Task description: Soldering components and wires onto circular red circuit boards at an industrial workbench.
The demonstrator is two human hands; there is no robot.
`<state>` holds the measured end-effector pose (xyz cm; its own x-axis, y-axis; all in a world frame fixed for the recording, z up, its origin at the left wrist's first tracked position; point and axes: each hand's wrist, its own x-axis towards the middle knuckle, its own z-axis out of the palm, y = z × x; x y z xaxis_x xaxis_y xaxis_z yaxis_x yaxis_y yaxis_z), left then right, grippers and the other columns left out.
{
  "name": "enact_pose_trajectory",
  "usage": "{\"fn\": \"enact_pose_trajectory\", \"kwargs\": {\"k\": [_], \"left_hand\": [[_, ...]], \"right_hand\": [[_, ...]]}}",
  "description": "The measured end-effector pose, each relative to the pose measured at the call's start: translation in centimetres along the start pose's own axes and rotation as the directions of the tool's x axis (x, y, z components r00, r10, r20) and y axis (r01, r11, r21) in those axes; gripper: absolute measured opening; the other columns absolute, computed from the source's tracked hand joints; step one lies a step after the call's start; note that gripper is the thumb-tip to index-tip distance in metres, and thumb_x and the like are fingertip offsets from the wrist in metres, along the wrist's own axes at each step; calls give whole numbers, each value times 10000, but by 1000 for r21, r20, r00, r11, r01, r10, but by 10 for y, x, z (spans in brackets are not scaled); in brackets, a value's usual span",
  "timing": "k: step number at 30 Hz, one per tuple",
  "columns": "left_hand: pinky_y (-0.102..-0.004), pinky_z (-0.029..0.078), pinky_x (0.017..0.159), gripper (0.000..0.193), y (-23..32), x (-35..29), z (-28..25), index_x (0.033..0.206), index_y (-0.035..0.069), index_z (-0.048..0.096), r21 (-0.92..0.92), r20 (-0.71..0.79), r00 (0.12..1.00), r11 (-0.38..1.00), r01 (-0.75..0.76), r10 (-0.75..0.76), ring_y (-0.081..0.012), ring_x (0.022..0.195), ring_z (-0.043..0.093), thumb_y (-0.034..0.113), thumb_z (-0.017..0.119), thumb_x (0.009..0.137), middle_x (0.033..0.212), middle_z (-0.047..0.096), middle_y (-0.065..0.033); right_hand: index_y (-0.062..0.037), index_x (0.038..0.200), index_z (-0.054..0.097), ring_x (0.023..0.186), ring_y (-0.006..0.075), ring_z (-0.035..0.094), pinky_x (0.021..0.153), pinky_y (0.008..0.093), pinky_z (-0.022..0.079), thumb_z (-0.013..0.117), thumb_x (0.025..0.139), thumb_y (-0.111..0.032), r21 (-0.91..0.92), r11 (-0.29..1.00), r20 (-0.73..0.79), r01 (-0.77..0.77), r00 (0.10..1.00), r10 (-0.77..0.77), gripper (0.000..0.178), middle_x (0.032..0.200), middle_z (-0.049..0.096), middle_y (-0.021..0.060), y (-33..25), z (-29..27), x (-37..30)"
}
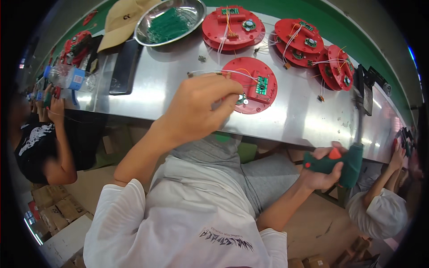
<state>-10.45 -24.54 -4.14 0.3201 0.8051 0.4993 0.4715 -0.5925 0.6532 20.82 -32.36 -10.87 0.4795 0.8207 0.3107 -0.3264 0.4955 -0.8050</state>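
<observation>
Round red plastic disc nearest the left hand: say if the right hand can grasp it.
Likely not: a dark-green power tool occupies the right hand, which is away from the disc.

My left hand [203, 102] is above the left part of a red round plastic housing [249, 84], which carries a green circuit board [262, 85]; its fingertips are partly hidden. My right hand [319, 179] grips a dark green power screwdriver [355, 165] near the metal table's [295, 123] edge.

We look steeply down from head height through one wide fisheye lens, close above a white short-sleeved T-shirt [192, 192], facing a long, shiny silver metal workbench [156, 89].
</observation>
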Motion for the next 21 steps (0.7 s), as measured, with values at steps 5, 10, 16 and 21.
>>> {"fn": "enact_pose_trajectory", "kwargs": {"k": [5,10,16,21], "left_hand": [[-367,486,574,132,-15,-4,33,891,13,684,75,-109,993,996,-46,54,-272,649,611,-12,686,762,732,612,-101],[-319,521,614,162,-23,-2,43,881,-14,722,198,-182,979,978,-60,97,-230,642,625,-54,731,724,751,641,-109],[-322,526,620,214,-24,-4,44,880,-22,721,122,-193,978,991,-55,78,-239,647,624,-86,746,677,759,629,-112],[-311,514,588,257,-28,-5,47,889,-26,729,182,-185,974,978,-100,134,-227,637,616,-99,751,644,752,621,-102]], "right_hand": [[106,1228,508,583,208,594,473,315,472,627,921,-360,-362,930,194,-63,971,142,570,1062,613,236,-11,27,-38],[174,1207,508,574,228,617,465,306,466,679,893,-437,-523,852,270,-38,940,207,708,1018,628,286,-28,44,-42],[180,1188,493,590,227,631,452,287,450,653,917,-457,-571,821,330,11,919,217,710,990,635,271,-37,50,-28],[170,1171,498,579,208,620,427,267,427,636,926,-463,-637,771,333,-7,900,283,692,973,640,256,-34,48,-31]]}}
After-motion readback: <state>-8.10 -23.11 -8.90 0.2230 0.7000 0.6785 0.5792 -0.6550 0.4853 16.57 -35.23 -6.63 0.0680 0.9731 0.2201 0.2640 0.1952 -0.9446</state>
